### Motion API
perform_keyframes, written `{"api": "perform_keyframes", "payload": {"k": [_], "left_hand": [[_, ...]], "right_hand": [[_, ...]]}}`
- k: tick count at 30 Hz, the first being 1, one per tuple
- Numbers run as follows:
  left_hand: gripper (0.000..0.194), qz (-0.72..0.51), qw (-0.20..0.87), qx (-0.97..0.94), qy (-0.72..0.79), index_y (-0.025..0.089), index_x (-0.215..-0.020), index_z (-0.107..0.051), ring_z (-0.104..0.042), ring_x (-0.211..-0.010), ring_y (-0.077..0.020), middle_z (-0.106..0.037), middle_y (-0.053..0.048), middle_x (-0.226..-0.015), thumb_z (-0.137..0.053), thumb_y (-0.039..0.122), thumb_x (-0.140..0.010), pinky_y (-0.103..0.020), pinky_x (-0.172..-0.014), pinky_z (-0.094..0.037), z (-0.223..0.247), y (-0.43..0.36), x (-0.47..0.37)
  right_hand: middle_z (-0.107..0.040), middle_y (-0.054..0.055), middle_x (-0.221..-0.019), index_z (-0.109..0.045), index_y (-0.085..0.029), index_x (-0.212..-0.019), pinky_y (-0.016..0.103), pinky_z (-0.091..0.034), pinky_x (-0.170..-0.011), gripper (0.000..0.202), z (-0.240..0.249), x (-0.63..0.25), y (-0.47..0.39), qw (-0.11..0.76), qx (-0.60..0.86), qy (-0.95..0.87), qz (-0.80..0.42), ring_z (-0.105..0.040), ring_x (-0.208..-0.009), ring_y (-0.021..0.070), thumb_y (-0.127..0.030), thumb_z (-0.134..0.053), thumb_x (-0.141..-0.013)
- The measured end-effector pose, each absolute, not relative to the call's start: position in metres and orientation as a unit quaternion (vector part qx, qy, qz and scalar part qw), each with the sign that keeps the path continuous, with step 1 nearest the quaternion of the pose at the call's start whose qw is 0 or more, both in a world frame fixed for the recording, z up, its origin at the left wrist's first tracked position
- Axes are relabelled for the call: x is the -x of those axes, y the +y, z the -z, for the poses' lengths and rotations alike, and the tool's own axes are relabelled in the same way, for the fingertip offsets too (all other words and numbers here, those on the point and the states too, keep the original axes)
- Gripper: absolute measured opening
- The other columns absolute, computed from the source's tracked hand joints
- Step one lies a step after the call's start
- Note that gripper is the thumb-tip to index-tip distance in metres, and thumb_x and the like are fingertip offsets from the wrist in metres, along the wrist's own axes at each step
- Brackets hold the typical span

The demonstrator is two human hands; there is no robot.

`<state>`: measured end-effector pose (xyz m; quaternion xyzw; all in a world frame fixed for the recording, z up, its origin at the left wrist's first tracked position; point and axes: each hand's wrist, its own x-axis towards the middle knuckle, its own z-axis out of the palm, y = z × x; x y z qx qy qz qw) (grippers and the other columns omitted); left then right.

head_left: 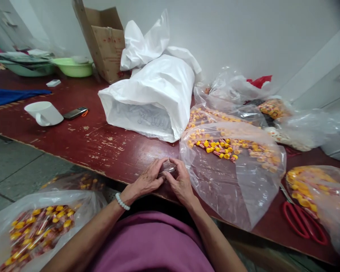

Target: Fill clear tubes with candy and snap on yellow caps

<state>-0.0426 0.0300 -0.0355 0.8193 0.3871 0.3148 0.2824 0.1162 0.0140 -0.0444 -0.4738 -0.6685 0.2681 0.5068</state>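
Close to the table's front edge, my left hand [147, 179] and my right hand [181, 182] meet around a small clear plastic tube [169, 169]. Fingers of both hands curl about it, hiding its ends. Just beyond lies a white sack [161, 85] on its side, its mouth facing me, with clear tubes [150, 118] inside. Right of my right hand, an open clear plastic bag [212, 189] spreads over the tabletop. Small pieces with yellow caps and red-patterned bodies [219, 147] lie inside it.
Red-handled scissors [303, 223] lie at right beside another filled bag [314, 189]. A white mug [44, 113] and a phone-like device [76, 113] stand left on the dark red table [102, 145]. At lower left is a bag of yellow-capped tubes [42, 230]. Behind stands a cardboard box [109, 49].
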Motion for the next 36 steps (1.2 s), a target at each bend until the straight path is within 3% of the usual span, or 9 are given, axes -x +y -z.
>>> {"api": "perform_keyframes", "payload": {"k": [3, 7, 11, 14, 19, 25, 30, 32, 36], "left_hand": [[0.059, -0.333, 0.422, -0.745, 0.395, 0.019, -0.133, -0.039, -0.050, -0.116, -0.0244, -0.051, -0.011, -0.128, -0.053, 0.014, -0.076, -0.040, -0.099, -0.041, 0.030, 0.030, 0.044], [0.063, -0.384, 0.616, -0.595, 0.345, 0.021, -0.131, -0.042, -0.058, -0.099, -0.0201, -0.058, -0.006, -0.113, -0.061, 0.015, -0.071, -0.031, -0.084, -0.047, 0.029, 0.029, 0.044], [0.063, -0.436, 0.661, -0.521, 0.318, 0.021, -0.124, -0.052, -0.056, -0.099, -0.0178, -0.061, -0.005, -0.113, -0.071, 0.014, -0.065, -0.027, -0.085, -0.045, 0.029, 0.024, 0.036], [0.054, -0.469, 0.693, -0.450, 0.311, 0.019, -0.116, -0.059, -0.056, -0.103, -0.0191, -0.062, -0.007, -0.114, -0.073, 0.016, -0.064, -0.029, -0.090, -0.043, 0.029, 0.021, 0.026], [0.037, -0.485, 0.757, -0.326, 0.293, 0.019, -0.099, -0.065, -0.061, -0.088, -0.0133, -0.066, -0.002, -0.097, -0.075, 0.013, -0.064, -0.025, -0.083, -0.046, 0.028, 0.017, 0.014], [0.023, -0.481, 0.766, -0.311, 0.291, 0.017, -0.091, -0.065, -0.062, -0.086, -0.0137, -0.067, -0.003, -0.096, -0.072, 0.015, -0.069, -0.025, -0.076, -0.049, 0.024, 0.022, 0.021], [0.027, -0.447, 0.791, -0.290, 0.300, 0.020, -0.091, -0.060, -0.065, -0.068, -0.0156, -0.067, -0.001, -0.087, -0.074, 0.019, -0.067, -0.024, -0.056, -0.049, 0.022, 0.025, 0.025], [0.034, -0.446, 0.794, -0.276, 0.307, 0.021, -0.096, -0.059, -0.065, -0.067, -0.0159, -0.065, 0.000, -0.084, -0.075, 0.018, -0.065, -0.022, -0.051, -0.048, 0.020, 0.025, 0.023], [0.033, -0.438, 0.795, -0.278, 0.313, 0.019, -0.099, -0.059, -0.064, -0.067, -0.0171, -0.060, 0.000, -0.072, -0.072, 0.030, -0.071, -0.021, -0.047, -0.047, 0.016, 0.026, 0.016]], "right_hand": [[-0.061, 0.007, -0.110, -0.055, -0.020, -0.117, 0.034, -0.049, -0.087, 0.044, 0.047, -0.116, 0.012, 0.529, 0.496, -0.585, -0.362, -0.059, -0.100, 0.0183, -0.029, -0.067, -0.076], [-0.065, 0.002, -0.093, -0.059, -0.019, -0.098, 0.029, -0.052, -0.073, 0.032, 0.040, -0.113, 0.009, 0.559, 0.490, -0.468, -0.478, -0.062, -0.079, 0.0143, -0.037, -0.070, -0.073], [-0.064, -0.003, -0.079, -0.058, -0.020, -0.087, 0.026, -0.051, -0.070, 0.028, 0.026, -0.109, 0.006, 0.614, 0.466, -0.384, -0.508, -0.062, -0.070, 0.0115, -0.037, -0.073, -0.071], [-0.067, -0.001, -0.081, -0.059, -0.019, -0.087, 0.027, -0.052, -0.074, 0.024, 0.021, -0.105, 0.004, 0.609, 0.452, -0.407, -0.509, -0.064, -0.074, 0.0131, -0.035, -0.072, -0.073], [-0.068, 0.005, -0.101, -0.064, -0.020, -0.095, 0.031, -0.051, -0.084, 0.018, 0.024, -0.105, -0.001, 0.575, 0.481, -0.531, -0.395, -0.064, -0.093, 0.0163, -0.034, -0.056, -0.086], [-0.067, 0.004, -0.088, -0.065, -0.022, -0.092, 0.029, -0.050, -0.078, 0.015, 0.011, -0.129, -0.013, 0.498, 0.484, -0.687, -0.213, -0.062, -0.086, 0.0156, -0.024, -0.051, -0.088], [-0.065, 0.006, -0.100, -0.061, -0.020, -0.105, 0.030, -0.048, -0.077, 0.024, 0.001, -0.214, 0.022, 0.480, 0.644, -0.593, -0.058, -0.060, -0.087, 0.0163, -0.027, -0.043, -0.090], [-0.065, 0.010, -0.100, -0.062, -0.016, -0.101, 0.036, -0.044, -0.086, 0.023, 0.008, -0.252, 0.047, 0.422, 0.697, -0.579, -0.024, -0.058, -0.094, 0.0210, -0.023, -0.046, -0.086], [-0.065, 0.016, -0.096, -0.065, -0.013, -0.088, 0.045, -0.036, -0.095, 0.016, 0.029, -0.290, 0.080, 0.390, 0.718, -0.576, -0.016, -0.054, -0.099, 0.0279, -0.015, -0.057, -0.074]]}}
